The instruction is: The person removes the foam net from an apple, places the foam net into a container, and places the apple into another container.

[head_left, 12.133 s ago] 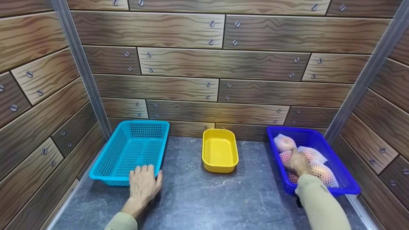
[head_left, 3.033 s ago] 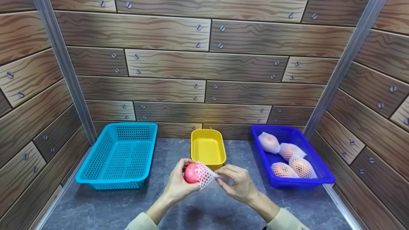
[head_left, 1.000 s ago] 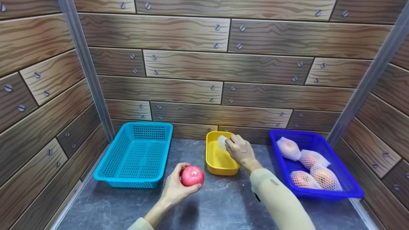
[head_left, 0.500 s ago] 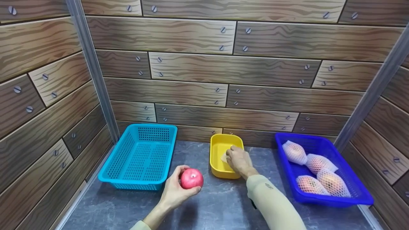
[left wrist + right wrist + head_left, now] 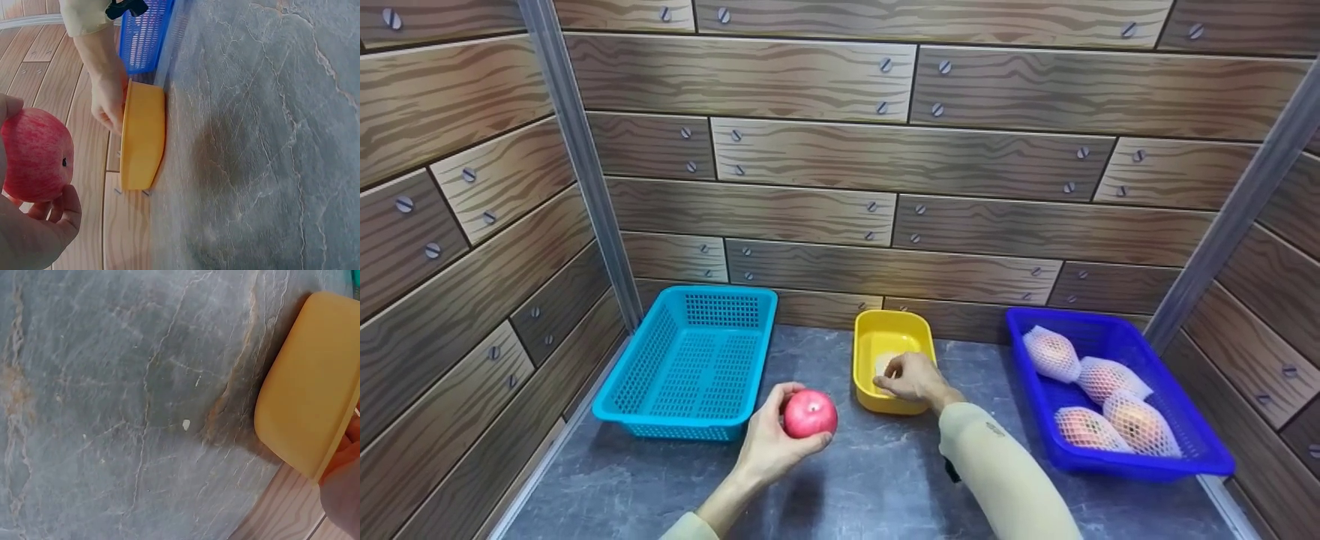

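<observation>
My left hand [image 5: 772, 435] holds a bare red apple [image 5: 810, 413] above the table, thumb and fingers curled round its sides. The left wrist view shows the same apple [image 5: 38, 154] with its dark dimple facing right. My right hand [image 5: 913, 377] reaches into the yellow box [image 5: 891, 405], thumb and fingers parted and loosely bent. A white foam net [image 5: 884, 363] shows in the box just beyond those fingertips, partly covered by them. In the right wrist view the wall of the yellow box [image 5: 309, 388] hides most of the fingers.
To the right stands a blue basket [image 5: 1177, 469] holding several apples [image 5: 1086, 430] in white foam nets. A turquoise basket [image 5: 694, 367] stands at the left. Wood-patterned walls [image 5: 810, 150] close off the back and sides of the grey marbled table [image 5: 870, 480].
The left hand took the apple out of its net. The right hand carried the net into the yellow box, lowered it and has now parted its fingers; the left hand stays put with the apple.
</observation>
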Tool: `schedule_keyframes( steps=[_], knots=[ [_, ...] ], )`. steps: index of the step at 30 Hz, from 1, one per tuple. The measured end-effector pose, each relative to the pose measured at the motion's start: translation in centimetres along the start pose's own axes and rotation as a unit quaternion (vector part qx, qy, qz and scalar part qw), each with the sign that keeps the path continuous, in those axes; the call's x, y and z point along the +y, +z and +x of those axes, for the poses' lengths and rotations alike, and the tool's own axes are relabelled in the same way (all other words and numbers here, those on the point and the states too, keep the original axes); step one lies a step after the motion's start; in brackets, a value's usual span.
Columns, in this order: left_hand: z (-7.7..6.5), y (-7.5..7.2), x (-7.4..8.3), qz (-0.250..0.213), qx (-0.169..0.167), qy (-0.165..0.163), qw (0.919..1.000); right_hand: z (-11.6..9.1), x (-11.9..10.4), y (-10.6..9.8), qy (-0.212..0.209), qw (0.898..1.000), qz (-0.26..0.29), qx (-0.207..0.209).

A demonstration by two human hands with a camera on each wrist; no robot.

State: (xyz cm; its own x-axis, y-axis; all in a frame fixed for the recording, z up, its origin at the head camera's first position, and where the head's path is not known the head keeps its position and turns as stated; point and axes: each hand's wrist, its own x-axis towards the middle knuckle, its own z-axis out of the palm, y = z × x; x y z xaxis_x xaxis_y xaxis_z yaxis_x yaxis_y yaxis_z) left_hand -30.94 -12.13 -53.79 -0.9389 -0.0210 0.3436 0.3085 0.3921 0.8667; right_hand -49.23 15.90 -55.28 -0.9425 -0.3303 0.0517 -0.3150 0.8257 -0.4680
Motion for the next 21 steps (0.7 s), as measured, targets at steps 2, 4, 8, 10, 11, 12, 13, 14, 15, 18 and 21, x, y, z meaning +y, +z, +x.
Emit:
schedule_keyframes(
  steps=[2, 4, 8, 10, 11, 12, 13, 14, 15, 18, 21],
  knots=[
    [0.0, 0.1, 0.1, -0.001, -0.001, 0.001, 1.0000, -0.2, 0.0, -0.2, -0.005, 1.000, 0.009, 0.009],
    [0.1, 0.2, 0.2, -0.001, -0.002, 0.003, 1.0000, -0.5, -0.1, -0.5, -0.015, 1.000, 0.013, 0.024],
    [0.0, 0.4, 0.4, -0.001, -0.005, 0.006, 1.0000, -1.2, -0.4, -1.3, -0.046, 0.997, 0.004, 0.061],
    [0.0, 0.5, 0.4, -0.002, -0.006, 0.009, 0.9999, -1.7, -0.5, -1.8, -0.069, 0.994, -0.007, 0.085],
    [-0.1, 0.6, 0.4, -0.001, -0.006, 0.010, 0.9999, -2.0, -0.6, -2.1, -0.086, 0.991, -0.013, 0.098],
    [-0.1, 0.6, 0.4, -0.001, -0.005, 0.013, 0.9999, -2.2, -0.7, -2.3, -0.100, 0.989, -0.019, 0.109],
    [-0.1, 0.7, 0.4, -0.002, -0.005, 0.013, 0.9999, -2.5, -0.8, -2.6, -0.116, 0.986, -0.025, 0.120],
    [-0.1, 0.7, 0.5, -0.001, -0.005, 0.012, 0.9999, -2.8, -0.9, -2.9, -0.133, 0.982, -0.030, 0.131],
    [-0.1, 0.7, 0.5, -0.002, -0.005, 0.012, 0.9999, -3.2, -0.9, -3.2, -0.147, 0.979, -0.035, 0.140],
    [0.0, 0.7, 0.6, -0.003, -0.004, 0.008, 1.0000, -4.3, -1.0, -4.1, -0.180, 0.969, -0.048, 0.161],
    [0.0, 0.7, 0.8, -0.007, -0.003, 0.002, 1.0000, -5.7, -0.7, -5.1, -0.211, 0.957, -0.058, 0.190]
  ],
)
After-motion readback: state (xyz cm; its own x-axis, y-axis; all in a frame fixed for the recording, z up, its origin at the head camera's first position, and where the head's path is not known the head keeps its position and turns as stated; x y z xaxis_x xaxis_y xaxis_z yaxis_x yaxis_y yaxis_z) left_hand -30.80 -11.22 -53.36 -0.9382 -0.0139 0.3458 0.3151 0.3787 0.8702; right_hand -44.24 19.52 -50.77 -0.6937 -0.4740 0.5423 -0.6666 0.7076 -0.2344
